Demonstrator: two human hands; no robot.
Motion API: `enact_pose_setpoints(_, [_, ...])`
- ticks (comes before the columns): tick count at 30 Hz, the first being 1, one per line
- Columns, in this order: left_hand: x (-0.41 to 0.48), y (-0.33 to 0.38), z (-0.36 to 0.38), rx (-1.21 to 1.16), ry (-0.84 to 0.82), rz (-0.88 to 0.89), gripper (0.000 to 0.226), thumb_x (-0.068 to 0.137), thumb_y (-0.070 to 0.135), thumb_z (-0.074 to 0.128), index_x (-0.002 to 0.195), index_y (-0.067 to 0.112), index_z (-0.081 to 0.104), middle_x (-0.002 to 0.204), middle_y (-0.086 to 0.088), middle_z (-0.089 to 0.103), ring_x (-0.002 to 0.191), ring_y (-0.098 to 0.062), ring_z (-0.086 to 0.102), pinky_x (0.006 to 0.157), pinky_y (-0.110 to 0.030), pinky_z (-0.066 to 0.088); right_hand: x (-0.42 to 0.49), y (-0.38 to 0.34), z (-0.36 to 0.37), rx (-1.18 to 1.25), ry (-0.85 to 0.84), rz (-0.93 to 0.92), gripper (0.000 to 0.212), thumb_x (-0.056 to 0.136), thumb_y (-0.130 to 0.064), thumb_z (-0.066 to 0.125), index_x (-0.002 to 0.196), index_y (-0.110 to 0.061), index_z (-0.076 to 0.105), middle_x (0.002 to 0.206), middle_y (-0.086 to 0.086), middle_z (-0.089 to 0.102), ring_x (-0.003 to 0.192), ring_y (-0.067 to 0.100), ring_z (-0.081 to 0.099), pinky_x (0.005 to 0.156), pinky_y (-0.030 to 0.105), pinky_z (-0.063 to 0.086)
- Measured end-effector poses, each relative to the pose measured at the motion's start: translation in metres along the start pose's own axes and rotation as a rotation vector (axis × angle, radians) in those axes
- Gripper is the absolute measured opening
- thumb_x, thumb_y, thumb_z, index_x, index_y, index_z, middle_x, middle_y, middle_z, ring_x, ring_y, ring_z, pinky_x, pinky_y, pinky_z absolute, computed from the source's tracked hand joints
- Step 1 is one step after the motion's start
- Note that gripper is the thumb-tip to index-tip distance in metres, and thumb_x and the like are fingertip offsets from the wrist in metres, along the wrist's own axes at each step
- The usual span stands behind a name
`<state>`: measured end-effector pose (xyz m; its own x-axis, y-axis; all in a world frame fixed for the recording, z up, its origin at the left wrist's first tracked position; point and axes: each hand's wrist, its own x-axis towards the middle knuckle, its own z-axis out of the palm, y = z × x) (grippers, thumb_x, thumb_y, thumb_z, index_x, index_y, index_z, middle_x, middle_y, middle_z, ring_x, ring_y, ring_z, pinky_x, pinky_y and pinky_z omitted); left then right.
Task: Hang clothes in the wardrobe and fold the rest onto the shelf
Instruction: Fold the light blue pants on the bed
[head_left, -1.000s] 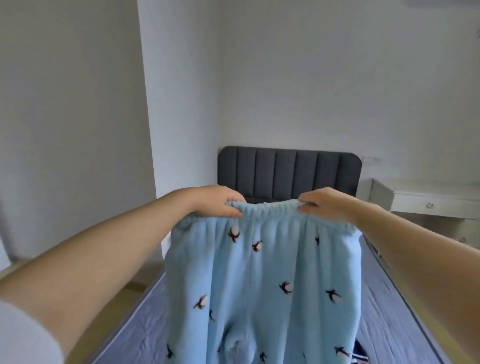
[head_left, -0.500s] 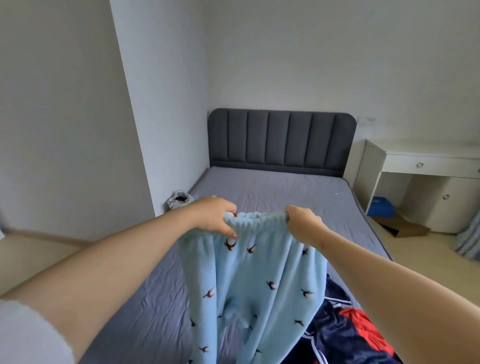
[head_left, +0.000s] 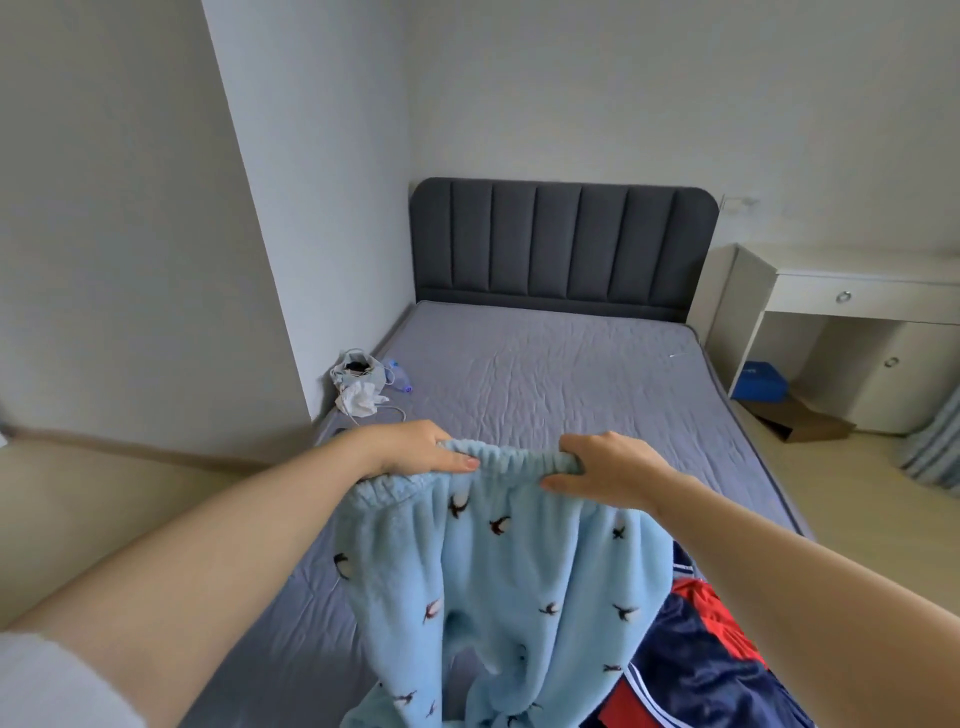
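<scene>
Navy-and-red garment (head_left: 701, 670): lies on the grey bed (head_left: 545, 374), below and right of the right hand (head_left: 605, 467). Pale-blue bird-print trousers (head_left: 519, 582): hang over the bed beneath both hands. Left hand (head_left: 415, 449) and right hand: each grips the elastic waistband, fingers curled over it. Dark headboard (head_left: 561, 244): far beyond the hands.

Soft, cool daylight filled the room evenly; its source lay outside the frame. Shadows were faint: a dim recess under the desk (head_left: 852, 270) and gentle shading in the folds of the blue trousers (head_left: 519, 571). Creases in the bed sheet (head_left: 545, 374) were crisp. The wide lens bent the wall corner (head_left: 244, 171) and the skirting (head_left: 130, 447), and the sleeve (head_left: 47, 686) was smeared at the edge.
</scene>
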<state>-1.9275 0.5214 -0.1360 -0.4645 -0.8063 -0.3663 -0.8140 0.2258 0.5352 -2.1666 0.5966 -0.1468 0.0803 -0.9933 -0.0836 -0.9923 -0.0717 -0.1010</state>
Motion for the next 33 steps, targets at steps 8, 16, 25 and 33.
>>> enact_pose_setpoints(8, [0.017,0.032,0.056,-0.076,0.164,-0.125,0.046,0.084,0.047,0.059,0.058,0.017,0.035,0.058,0.0,0.041,0.053,-0.014,0.039,0.05,-0.025,0.026,-0.004,-0.009,0.021,0.709,-0.352,0.387,0.031,0.091,-0.035,0.05,0.1,-0.007,0.06,0.09,0.008,0.066,0.076,0.02,0.061,0.069,0.03,0.052])
enact_pose_setpoints(16, [0.023,0.059,0.09,-0.035,0.308,-0.09,0.033,0.087,0.048,0.048,0.097,0.017,0.053,0.109,-0.007,0.06,0.094,-0.026,0.054,0.068,-0.029,0.035,-0.002,-0.018,0.028,1.287,-0.244,0.595,0.026,0.093,-0.016,0.045,0.078,-0.006,0.065,0.061,0.007,0.067,0.052,0.015,0.065,0.045,0.022,0.05])
enact_pose_setpoints(25, [0.024,0.066,0.091,-0.912,0.316,-0.231,0.011,0.077,0.018,0.07,0.073,0.013,0.06,0.082,-0.009,0.066,0.07,-0.021,0.061,0.065,-0.027,0.049,-0.008,-0.022,0.025,1.814,-0.026,0.668,0.042,0.098,-0.033,0.037,0.086,-0.001,0.062,0.072,0.016,0.07,0.064,0.024,0.068,0.057,0.031,0.054])
enact_pose_setpoints(33, [0.016,0.072,0.079,-1.462,-0.027,-0.371,0.027,0.094,0.014,0.043,0.079,0.004,0.063,0.067,-0.01,0.065,0.071,-0.024,0.06,0.072,-0.037,0.05,-0.01,-0.04,0.028,2.054,0.034,0.626,0.056,0.098,-0.045,0.034,0.115,-0.001,0.064,0.116,0.02,0.065,0.111,0.032,0.06,0.104,0.044,0.042])
